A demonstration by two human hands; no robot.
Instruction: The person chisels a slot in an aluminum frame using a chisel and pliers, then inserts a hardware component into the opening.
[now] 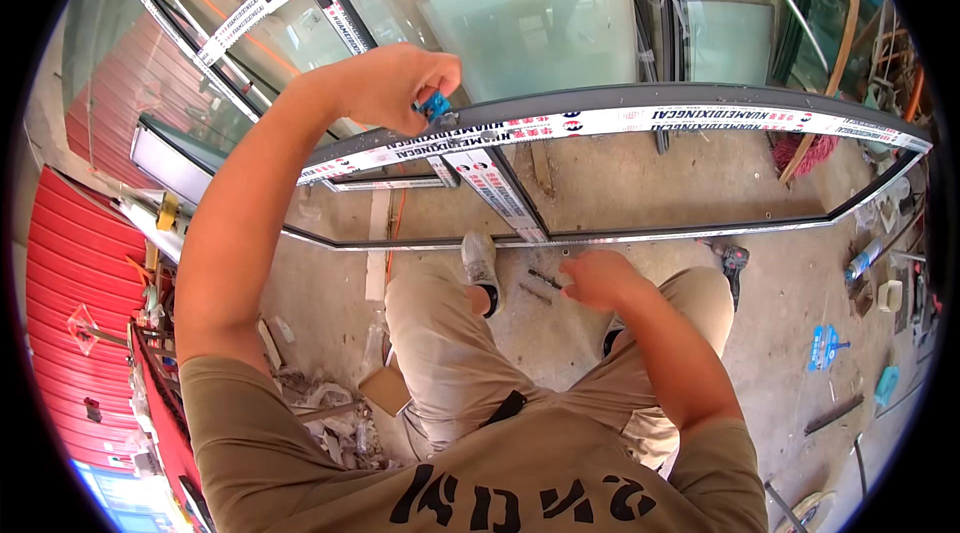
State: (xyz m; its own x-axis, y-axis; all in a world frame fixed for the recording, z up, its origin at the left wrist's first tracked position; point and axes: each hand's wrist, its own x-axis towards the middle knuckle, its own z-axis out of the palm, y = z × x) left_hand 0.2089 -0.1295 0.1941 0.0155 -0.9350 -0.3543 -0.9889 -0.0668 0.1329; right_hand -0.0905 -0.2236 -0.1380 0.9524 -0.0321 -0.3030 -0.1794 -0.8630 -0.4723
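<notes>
A long window frame (690, 98) with dark edges and white printed protective film stands across my front. My left hand (405, 83) is at its upper rail, left of the middle, fingers closed round a small blue piece (433, 106). That piece rests on or just above the rail; its exact kind is unclear. A crossbar (495, 191) joins the upper and lower rails. Below the frame, between my knees, my right hand (608, 279) hangs with fingers curled. By its fingertips shows a short, thin dark rod (544, 278); whether the fingers grip it cannot be made out.
Glass panes (530, 28) lean behind the frame. Beside my right knee a cordless drill (735, 261) sits on the floor. Further right are a spray can (863, 260) and a blue plastic item (826, 347). Scraps (335, 408) and red corrugated sheeting (80, 303) are on the left.
</notes>
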